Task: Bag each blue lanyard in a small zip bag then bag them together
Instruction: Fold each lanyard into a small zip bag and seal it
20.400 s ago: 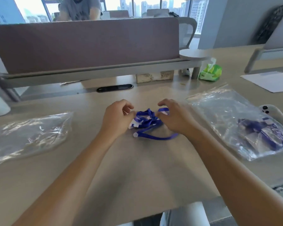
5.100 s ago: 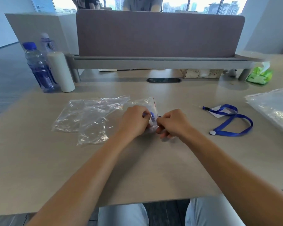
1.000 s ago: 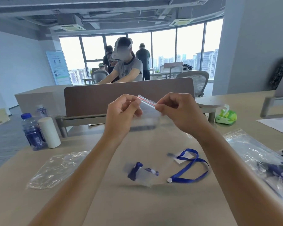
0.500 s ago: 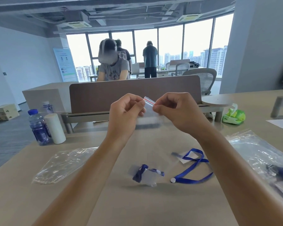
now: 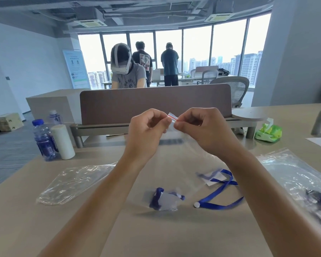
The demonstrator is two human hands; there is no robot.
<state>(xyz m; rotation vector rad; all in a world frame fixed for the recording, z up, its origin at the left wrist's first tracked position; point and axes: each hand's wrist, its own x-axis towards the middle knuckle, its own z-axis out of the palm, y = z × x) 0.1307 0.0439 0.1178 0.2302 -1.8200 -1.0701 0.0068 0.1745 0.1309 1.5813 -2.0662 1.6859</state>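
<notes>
Both hands (image 5: 171,125) now closer along zip bag (image 5: 176,156) hanging mouth-up.

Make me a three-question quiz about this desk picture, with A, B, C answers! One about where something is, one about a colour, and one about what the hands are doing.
1. Where is the loose blue ribbon lanyard?
A. Flat on the beige desk top
B. Inside the blue-capped plastic water bottle
C. Hanging from the padded desk divider

2. What colour is the crumpled soft packet at the desk's far right?
A. Red
B. Green
C. Black

3. What are the left hand and right hand doing?
A. Resting flat on the desk
B. Pinching the red-striped top edge of a clear plastic zip bag held in the air
C. Holding a pen

Answers: 1 A, it lies stretched out on the desk below the right wrist. 2 B, it shows bright green. 3 B, both grips close on the bag's strip above the desk.
</notes>
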